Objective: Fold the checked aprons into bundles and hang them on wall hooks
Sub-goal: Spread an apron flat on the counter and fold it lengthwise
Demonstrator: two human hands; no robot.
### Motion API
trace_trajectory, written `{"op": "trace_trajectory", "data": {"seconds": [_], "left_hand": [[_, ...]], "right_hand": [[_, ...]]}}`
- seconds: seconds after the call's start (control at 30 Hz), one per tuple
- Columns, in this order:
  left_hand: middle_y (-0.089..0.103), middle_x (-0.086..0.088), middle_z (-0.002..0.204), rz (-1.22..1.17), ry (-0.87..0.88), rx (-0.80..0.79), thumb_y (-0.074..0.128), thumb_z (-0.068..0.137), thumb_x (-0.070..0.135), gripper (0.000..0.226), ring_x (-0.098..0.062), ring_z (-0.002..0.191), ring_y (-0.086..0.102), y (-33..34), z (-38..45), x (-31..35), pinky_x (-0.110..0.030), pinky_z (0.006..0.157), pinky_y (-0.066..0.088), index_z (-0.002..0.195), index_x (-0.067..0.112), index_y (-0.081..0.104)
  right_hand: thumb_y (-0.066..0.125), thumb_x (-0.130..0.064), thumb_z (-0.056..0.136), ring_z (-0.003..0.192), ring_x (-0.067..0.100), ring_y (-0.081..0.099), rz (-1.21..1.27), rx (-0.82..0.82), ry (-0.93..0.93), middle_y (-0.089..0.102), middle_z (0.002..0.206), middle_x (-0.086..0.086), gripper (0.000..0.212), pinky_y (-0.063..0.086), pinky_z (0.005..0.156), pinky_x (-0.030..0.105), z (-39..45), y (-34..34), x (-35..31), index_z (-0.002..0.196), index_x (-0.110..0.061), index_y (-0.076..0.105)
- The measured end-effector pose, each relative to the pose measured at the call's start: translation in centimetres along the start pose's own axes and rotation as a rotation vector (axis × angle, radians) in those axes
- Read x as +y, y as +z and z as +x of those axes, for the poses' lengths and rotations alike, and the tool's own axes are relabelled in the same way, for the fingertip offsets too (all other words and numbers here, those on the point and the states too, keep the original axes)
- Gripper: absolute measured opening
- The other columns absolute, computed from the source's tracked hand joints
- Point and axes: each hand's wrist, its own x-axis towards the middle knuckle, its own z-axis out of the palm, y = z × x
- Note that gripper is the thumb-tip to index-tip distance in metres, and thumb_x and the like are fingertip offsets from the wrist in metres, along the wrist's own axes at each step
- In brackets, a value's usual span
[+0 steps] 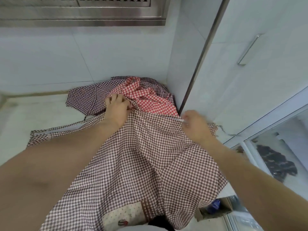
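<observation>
Three checked cloth aprons were seen on a pale, smooth stone-like counter (pixel 20 112) set against white wall tiles. The nearest, a brown-and-white checked apron (pixel 143 155), was spread flat and wrinkled, hanging over the counter's front edge, with a cream patch pocket (pixel 126 215) near the bottom. Behind it, a red-and-white checked apron (pixel 150 99) lay crumpled on a dark purple checked apron (pixel 86 99) in the corner. The left hand (pixel 116 109) was closed on bunched fabric at the brown apron's top edge. The right hand (pixel 193 124) was pinching its white-trimmed right corner. A tall white cabinet (pixel 250 90) with one slim metal handle (pixel 248 49) stood to the right.
</observation>
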Motion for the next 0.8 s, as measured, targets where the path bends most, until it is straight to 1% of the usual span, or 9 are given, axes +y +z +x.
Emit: {"op": "trace_trajectory", "data": {"seconds": [0.07,0.17,0.2,0.3,0.33,0.47,0.53,0.67,0.8], "left_hand": [[0.056,-0.010,0.116,0.017,-0.006,0.052,0.075,0.083,0.029,0.020,-0.032,0.117,0.043,0.1,-0.2,0.3,-0.050,0.105,0.027,0.095,0.014,0.071],[0.051,-0.015,0.117,0.039,-0.052,0.118,0.079,0.077,0.029,0.038,-0.035,0.114,0.044,0.3,-0.8,0.5,-0.051,0.103,0.031,0.106,0.010,0.063],[0.050,-0.017,0.119,0.026,-0.092,0.114,0.079,0.076,0.031,0.046,-0.036,0.115,0.044,0.3,-1.1,0.4,-0.050,0.104,0.031,0.112,0.010,0.059],[0.045,-0.017,0.130,-0.085,-0.289,0.028,0.076,0.079,0.041,0.064,-0.034,0.124,0.041,0.6,-1.5,0.6,-0.049,0.107,0.030,0.126,0.009,0.046],[0.044,-0.017,0.133,-0.150,-0.346,0.007,0.074,0.081,0.043,0.068,-0.033,0.126,0.041,0.8,-1.6,0.2,-0.049,0.108,0.030,0.129,0.008,0.043],[0.047,-0.014,0.142,-0.614,-0.421,-0.045,0.076,0.082,0.043,0.085,-0.033,0.129,0.049,1.1,-2.5,-1.5,-0.047,0.111,0.039,0.142,0.006,0.028],[0.049,-0.012,0.142,-0.716,-0.440,-0.093,0.075,0.083,0.047,0.085,-0.031,0.128,0.050,1.0,-2.9,-2.3,-0.043,0.111,0.040,0.142,0.010,0.027],[0.055,-0.005,0.129,-0.598,-0.356,-0.232,0.072,0.080,0.054,0.072,-0.027,0.122,0.053,1.0,-3.0,-5.5,-0.049,0.111,0.038,0.130,0.016,0.038],[0.049,-0.006,0.135,-0.231,-0.202,-0.536,0.070,0.084,0.052,0.061,-0.030,0.133,0.035,0.3,-3.0,-9.9,-0.047,0.116,0.022,0.136,0.026,0.053]], "right_hand": [[0.064,-0.014,0.088,0.097,0.027,0.061,0.063,-0.094,-0.042,0.054,0.121,0.012,0.035,0.052,0.090,0.041,0.2,1.8,-2.6,0.123,-0.011,0.058],[0.071,-0.024,0.087,0.113,0.029,0.056,0.046,-0.132,-0.020,0.040,0.140,0.012,0.057,0.048,0.101,0.041,1.1,4.1,-5.1,0.138,-0.016,0.047],[0.071,-0.024,0.087,0.112,0.030,0.057,0.029,-0.117,-0.003,0.040,0.140,0.012,0.053,0.048,0.099,0.040,1.5,4.8,-5.5,0.135,-0.016,0.050],[0.066,-0.020,0.091,0.093,0.028,0.062,0.010,-0.040,0.044,0.051,0.121,0.010,0.015,0.052,0.089,0.039,2.6,5.3,-5.3,0.102,-0.010,0.064],[0.065,-0.020,0.092,0.089,0.028,0.062,0.001,-0.037,0.043,0.053,0.117,0.010,0.011,0.053,0.087,0.041,3.0,5.3,-5.2,0.096,-0.009,0.064],[0.067,-0.022,0.092,0.093,0.029,0.063,-0.033,-0.046,0.068,0.054,0.119,0.012,0.019,0.053,0.087,0.040,4.2,4.6,-5.2,0.099,-0.005,0.065],[0.068,-0.024,0.090,0.097,0.030,0.062,-0.059,-0.056,0.081,0.056,0.117,0.013,0.022,0.053,0.089,0.042,4.6,4.6,-5.4,0.102,-0.005,0.065],[0.068,-0.022,0.090,0.105,0.032,0.061,-0.078,-0.102,0.098,0.061,0.118,0.014,0.025,0.050,0.093,0.042,5.1,4.3,-5.7,0.111,-0.007,0.063],[0.066,-0.024,0.092,0.104,0.032,0.062,-0.124,-0.160,0.138,0.066,0.115,0.012,0.022,0.049,0.090,0.037,5.8,4.1,-6.1,0.111,-0.013,0.065]]}}
